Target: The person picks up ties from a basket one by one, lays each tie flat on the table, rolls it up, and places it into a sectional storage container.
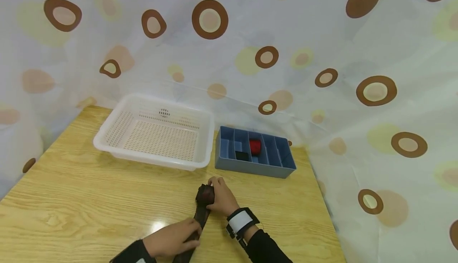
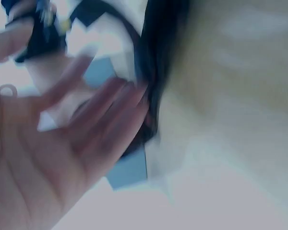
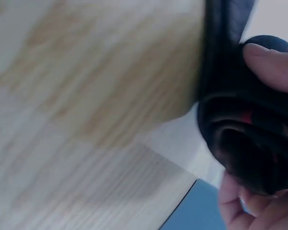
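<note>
A dark strip of cloth that looks like a necktie (image 1: 202, 214) lies along the table, its far end wound into a roll. My right hand (image 1: 223, 197) grips this roll (image 3: 235, 143) from the right; in the right wrist view the thumb is on one side and the fingers on the other. A bit of red shows in the coils. Closer to me, my left hand (image 1: 173, 237) rests over the flat part of the necktie. The left wrist view, blurred, has its fingers (image 2: 110, 115) fairly straight, tips against the dark cloth, and the thumb apart.
A white perforated basket (image 1: 154, 157) stands at the back left of the wooden table (image 1: 89, 199). To its right, a blue divided box (image 1: 250, 167) holds a red roll (image 1: 255, 147) and a black item (image 1: 242, 156) in separate compartments. A patterned curtain (image 1: 229, 72) hangs behind.
</note>
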Demonstrator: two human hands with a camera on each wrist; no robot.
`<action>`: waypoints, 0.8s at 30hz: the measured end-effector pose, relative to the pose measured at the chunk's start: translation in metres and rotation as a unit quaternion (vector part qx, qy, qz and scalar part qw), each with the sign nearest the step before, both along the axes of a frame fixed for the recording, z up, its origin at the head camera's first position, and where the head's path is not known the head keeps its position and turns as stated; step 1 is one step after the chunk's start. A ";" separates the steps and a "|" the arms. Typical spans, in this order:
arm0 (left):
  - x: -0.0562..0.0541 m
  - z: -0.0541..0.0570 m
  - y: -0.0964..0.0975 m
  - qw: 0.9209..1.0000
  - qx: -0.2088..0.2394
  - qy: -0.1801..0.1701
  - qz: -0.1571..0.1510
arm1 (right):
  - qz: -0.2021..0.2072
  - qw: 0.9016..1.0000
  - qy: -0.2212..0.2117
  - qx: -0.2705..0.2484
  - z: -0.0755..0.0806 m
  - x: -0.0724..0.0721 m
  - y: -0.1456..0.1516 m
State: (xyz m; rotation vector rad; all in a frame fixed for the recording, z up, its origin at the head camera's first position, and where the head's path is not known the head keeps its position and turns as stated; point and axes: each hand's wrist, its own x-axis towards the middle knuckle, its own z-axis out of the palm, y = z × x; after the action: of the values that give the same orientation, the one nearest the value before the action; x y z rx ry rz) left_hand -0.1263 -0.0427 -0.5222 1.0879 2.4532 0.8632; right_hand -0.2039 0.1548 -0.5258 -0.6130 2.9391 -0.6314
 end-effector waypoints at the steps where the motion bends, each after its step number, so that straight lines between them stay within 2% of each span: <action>1: -0.007 0.002 0.000 0.999 0.022 0.014 0.035 | 0.008 1.000 0.021 0.013 0.000 0.002 -0.002; 3: -0.025 0.007 0.001 0.992 0.048 0.069 0.095 | 0.021 0.997 0.061 0.032 0.000 0.005 -0.006; 5: -0.042 0.007 0.005 0.981 0.041 0.138 0.129 | 0.031 0.994 0.090 0.044 -0.001 0.006 -0.010; 7: -0.057 0.003 0.009 0.975 0.031 0.178 0.125 | 0.043 0.993 0.099 0.042 -0.003 0.008 -0.012; 9: -0.068 -0.003 0.012 0.976 0.021 0.191 0.105 | 0.058 0.994 0.083 0.031 -0.005 0.009 -0.013; 11: -0.075 -0.008 0.012 0.978 0.026 0.186 0.086 | 0.070 0.997 0.038 0.005 -0.006 0.008 -0.009; 14: -0.081 -0.013 0.010 0.978 0.034 0.192 0.068 | 0.064 0.994 -0.072 -0.057 -0.003 0.005 0.004; 15: -0.081 -0.014 0.009 0.977 0.036 0.199 0.063 | 0.056 0.989 -0.113 -0.078 0.000 0.003 0.009; 18: -0.080 -0.016 0.007 0.973 0.032 0.225 0.040 | 0.030 0.964 -0.226 -0.139 0.006 -0.002 0.020; 21: -0.075 -0.016 0.005 0.970 0.019 0.241 0.012 | 0.035 0.947 -0.281 -0.151 0.008 -0.006 0.024; 24: -0.070 -0.014 0.000 0.979 0.002 0.203 -0.010 | 0.049 0.947 -0.278 -0.152 0.007 -0.005 0.021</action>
State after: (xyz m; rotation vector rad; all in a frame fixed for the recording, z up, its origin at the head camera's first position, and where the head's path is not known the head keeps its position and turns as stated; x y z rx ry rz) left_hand -0.1965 -0.0430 -0.5360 1.4058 2.7566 0.6929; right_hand -0.2088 0.1753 -0.5191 -0.4947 2.2936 -1.0566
